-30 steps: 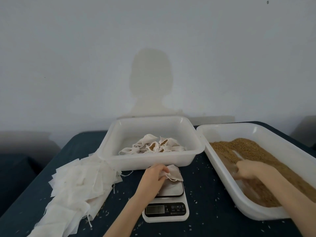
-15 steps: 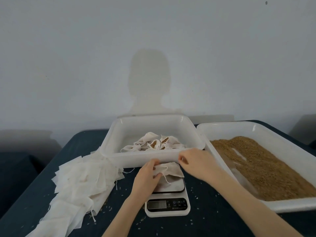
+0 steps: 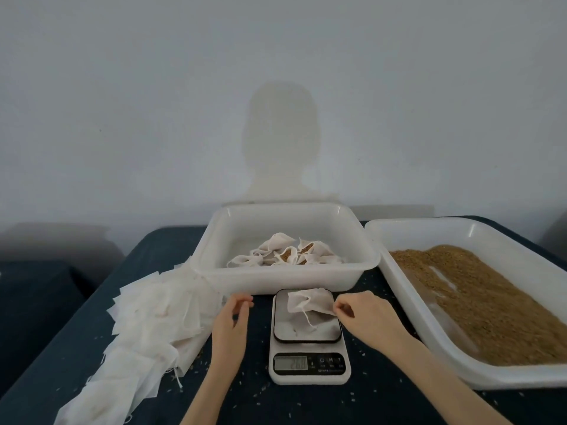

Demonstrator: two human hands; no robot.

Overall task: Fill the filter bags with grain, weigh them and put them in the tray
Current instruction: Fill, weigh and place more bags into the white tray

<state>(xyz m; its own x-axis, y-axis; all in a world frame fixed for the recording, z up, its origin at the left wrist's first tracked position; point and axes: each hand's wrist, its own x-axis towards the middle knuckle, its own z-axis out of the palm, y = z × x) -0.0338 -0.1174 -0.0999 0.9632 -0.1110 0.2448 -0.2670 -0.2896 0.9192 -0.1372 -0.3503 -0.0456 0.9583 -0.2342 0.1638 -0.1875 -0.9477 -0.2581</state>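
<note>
Pinching filter bag (image 3: 310, 303) on scale (image 3: 308, 338): R hand (image 3: 363, 317); L hand (image 3: 231, 320) loose, empty.

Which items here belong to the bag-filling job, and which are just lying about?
Job:
- bag on the scale
- empty bags
- grain tray
- tray with filled bags
- left hand, right hand

Lying about:
- spilled grains on the table
</note>
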